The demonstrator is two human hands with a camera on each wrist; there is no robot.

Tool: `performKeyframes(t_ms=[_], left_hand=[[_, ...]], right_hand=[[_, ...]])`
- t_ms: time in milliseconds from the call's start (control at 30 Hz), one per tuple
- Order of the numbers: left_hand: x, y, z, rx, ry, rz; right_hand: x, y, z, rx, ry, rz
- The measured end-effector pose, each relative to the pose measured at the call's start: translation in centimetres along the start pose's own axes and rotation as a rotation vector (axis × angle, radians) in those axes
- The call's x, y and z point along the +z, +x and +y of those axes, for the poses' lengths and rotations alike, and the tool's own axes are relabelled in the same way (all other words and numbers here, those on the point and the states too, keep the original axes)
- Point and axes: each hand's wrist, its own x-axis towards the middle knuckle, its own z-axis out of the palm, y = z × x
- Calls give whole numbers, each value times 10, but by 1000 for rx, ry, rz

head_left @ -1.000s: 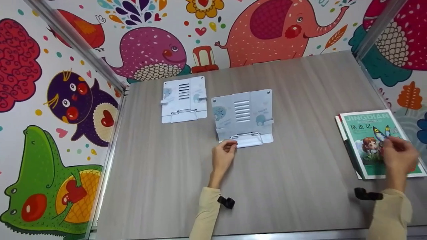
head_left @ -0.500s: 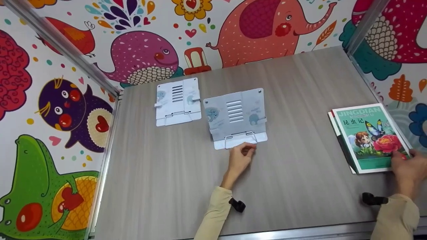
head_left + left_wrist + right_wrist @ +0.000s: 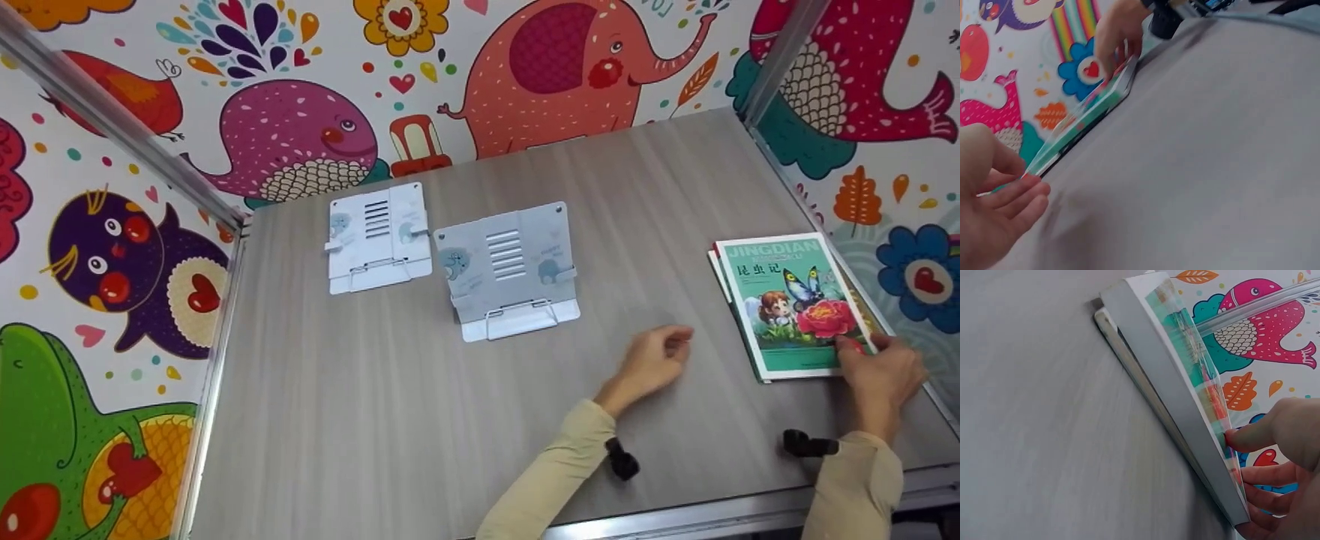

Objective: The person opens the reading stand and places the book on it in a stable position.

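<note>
"Two hands in the head view. Where is the right hand (image 3: 885, 371)?"

"At the near right corner of a green, white-bordered rectangular book (image 3: 787, 315), cover printed with a girl, a butterfly and a red flower. Fingers clamped on that corner, thumb on top. The book lies at the right side of the grey wood-grain surface (image 3: 360, 420), near the cartoon-animal wall (image 3: 405, 45)."

"And the left hand (image 3: 652, 360)?"

"Above the surface, short of the book and apart from it. Fingers relaxed, loosely bent. Beyond it, to the left: a white slotted stand with pale blue animal prints (image 3: 517, 262), panel tilted back. Farther left and behind, a smaller-looking white slotted stand (image 3: 379, 244)."

"Left wrist view?"

"Left thumb and fingertips apart, overlapping one end of the book along the line of sight; the head view shows the gap. Right hand at the other end."

"Right wrist view?"

"Thumb pressed on the glossy cover, other fingers at the book's edge. Its thick pale side rests over a thinner book (image 3: 1143, 379), a narrow dark gap between them at the far end."
</note>
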Motion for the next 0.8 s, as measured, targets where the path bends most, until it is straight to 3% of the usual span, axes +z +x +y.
performKeyframes(t_ms=[167,333,500,667,800], left_hand=[[29,13,20,-55,1,-61],[40,22,25,-116,-7,-67],[47,26,28,-132,21,-80],[48,28,30,-125,83,-58],[46,28,32,-168,34,10]], right_hand=[[-4,-4,0,-22,-32,-7],[-3,-6,-3,-42,-52,-1],[-2,-8,-3,-28,-42,-15],[-10,-5,-4,27,-17,-111],[-21,-2,-2,77,-14,-228]])
